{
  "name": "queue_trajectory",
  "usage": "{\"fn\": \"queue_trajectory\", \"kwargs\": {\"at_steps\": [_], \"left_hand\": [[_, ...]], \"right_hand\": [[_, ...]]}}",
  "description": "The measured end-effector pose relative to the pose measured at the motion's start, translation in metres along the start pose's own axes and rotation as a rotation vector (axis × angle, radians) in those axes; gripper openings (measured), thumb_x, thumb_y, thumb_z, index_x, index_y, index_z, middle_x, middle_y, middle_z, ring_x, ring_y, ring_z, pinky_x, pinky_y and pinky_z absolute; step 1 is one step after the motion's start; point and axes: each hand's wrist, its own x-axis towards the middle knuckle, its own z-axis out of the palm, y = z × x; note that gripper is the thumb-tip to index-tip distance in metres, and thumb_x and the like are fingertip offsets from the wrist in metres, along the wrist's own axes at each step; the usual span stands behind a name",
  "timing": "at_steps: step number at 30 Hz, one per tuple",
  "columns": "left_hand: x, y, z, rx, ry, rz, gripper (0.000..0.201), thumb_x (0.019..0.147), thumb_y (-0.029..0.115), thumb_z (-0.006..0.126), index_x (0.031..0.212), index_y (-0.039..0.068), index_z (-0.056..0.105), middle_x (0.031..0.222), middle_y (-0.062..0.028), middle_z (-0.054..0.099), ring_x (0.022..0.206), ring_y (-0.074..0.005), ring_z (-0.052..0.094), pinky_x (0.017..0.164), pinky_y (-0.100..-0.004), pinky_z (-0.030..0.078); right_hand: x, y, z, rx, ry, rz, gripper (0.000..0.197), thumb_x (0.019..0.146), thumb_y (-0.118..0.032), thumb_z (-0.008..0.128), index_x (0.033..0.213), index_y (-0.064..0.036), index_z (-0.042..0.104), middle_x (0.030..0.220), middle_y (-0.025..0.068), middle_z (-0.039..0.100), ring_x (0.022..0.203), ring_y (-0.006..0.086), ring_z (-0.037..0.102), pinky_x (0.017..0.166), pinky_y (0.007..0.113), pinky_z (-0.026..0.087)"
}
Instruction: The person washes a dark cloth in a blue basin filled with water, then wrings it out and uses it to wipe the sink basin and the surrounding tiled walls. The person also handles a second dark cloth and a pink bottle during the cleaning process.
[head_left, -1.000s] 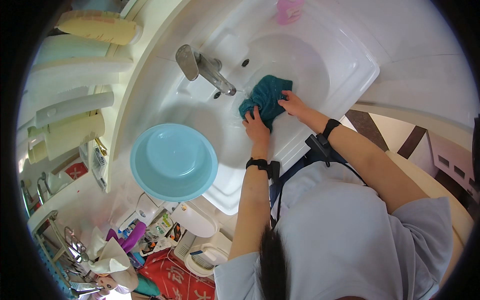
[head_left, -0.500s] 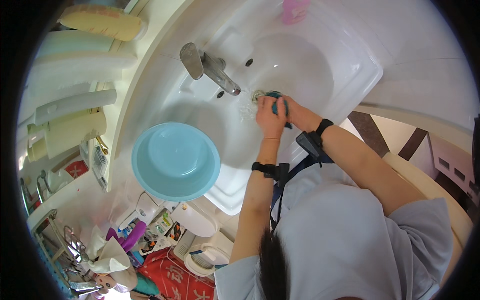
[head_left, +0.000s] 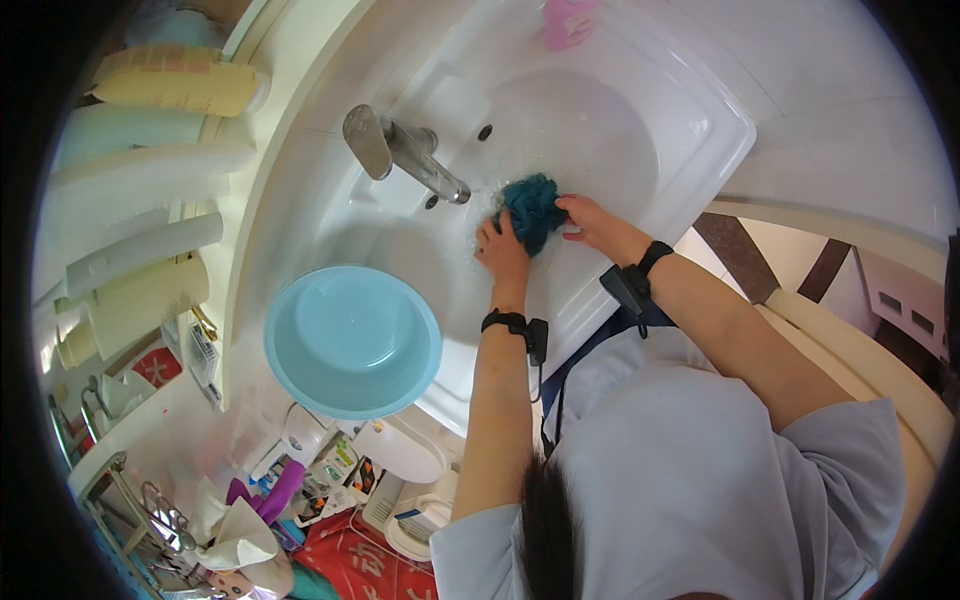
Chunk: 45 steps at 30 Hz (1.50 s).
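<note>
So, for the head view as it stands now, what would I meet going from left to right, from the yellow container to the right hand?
Pale yellow container → light blue basin → left hand → teal cloth → right hand.

Above and right of the light-blue basin (head_left: 352,330), the teal cloth (head_left: 530,215) was bunched, its underside and most edges hidden. How firmly the left grip (head_left: 505,258) and right grip (head_left: 592,222) held it could not be told. Farther above the basin, the upper edge cut off the pink container (head_left: 570,27). Below it, the lower edge cropped the red fabric (head_left: 345,550); below right, the black ponytail (head_left: 546,530). Above left, print on the yellow bottle (head_left: 178,82) was blurred.
</note>
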Motion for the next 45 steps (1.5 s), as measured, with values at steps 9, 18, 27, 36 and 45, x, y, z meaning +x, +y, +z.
{"fn": "queue_trajectory", "kwargs": {"at_steps": [9, 18, 27, 36, 45], "left_hand": [[-0.012, 0.064, -0.093, -0.925, 0.166, 0.194, 0.036, 0.07, 0.015, 0.068, 0.103, 0.004, 0.057, 0.097, -0.0169, 0.057, 0.09, -0.0372, 0.057, 0.076, -0.0392, 0.048], [-0.001, 0.07, -0.09, -0.548, 0.439, 0.084, 0.024, 0.087, 0.03, 0.057, 0.08, 0.008, 0.056, 0.085, -0.0103, 0.056, 0.075, -0.0331, 0.058, 0.059, -0.041, 0.048], [-0.004, 0.031, -0.06, -0.275, -0.185, -0.031, 0.06, 0.089, 0.044, 0.051, 0.137, 0.013, 0.033, 0.108, -0.0229, 0.062, 0.098, -0.0409, 0.059, 0.08, -0.0476, 0.048], [0.021, 0.01, -0.023, -0.558, -0.277, -0.147, 0.066, 0.085, 0.043, 0.059, 0.134, 0.002, 0.041, 0.129, -0.026, 0.048, 0.119, -0.0392, 0.048, 0.096, -0.0411, 0.041], [0.002, 0.008, -0.06, -0.341, 0.055, -0.258, 0.056, 0.08, 0.035, 0.067, 0.127, 0.01, 0.047, 0.125, -0.0181, 0.047, 0.11, -0.0359, 0.049, 0.088, -0.0455, 0.044]], "right_hand": [[-0.021, -0.029, 0.005, 0.198, -0.182, 0.081, 0.06, 0.083, -0.043, 0.062, 0.132, -0.013, 0.043, 0.126, 0.0111, 0.045, 0.113, 0.0256, 0.046, 0.096, 0.044, 0.041], [-0.002, 0.005, 0.03, 0.438, -0.278, -0.008, 0.024, 0.092, -0.021, 0.048, 0.1, -0.0001, 0.055, 0.098, 0.0091, 0.061, 0.079, 0.0222, 0.063, 0.071, 0.036, 0.053], [-0.011, 0.012, 0.007, 0.084, 0.205, -0.11, 0.028, 0.091, -0.023, 0.056, 0.105, 0.0013, 0.056, 0.096, 0.0078, 0.062, 0.085, 0.0176, 0.061, 0.072, 0.032, 0.051], [-0.025, 0.006, 0.014, 0.055, 0.196, -0.204, 0.028, 0.085, -0.018, 0.06, 0.102, 0.0054, 0.058, 0.093, 0.0131, 0.062, 0.081, 0.0218, 0.062, 0.067, 0.033, 0.051], [-0.003, 0.01, 0.011, -0.193, 0.259, -0.241, 0.046, 0.078, -0.013, 0.061, 0.12, 0.0036, 0.052, 0.093, 0.0146, 0.062, 0.077, 0.0222, 0.061, 0.063, 0.033, 0.049]]}}
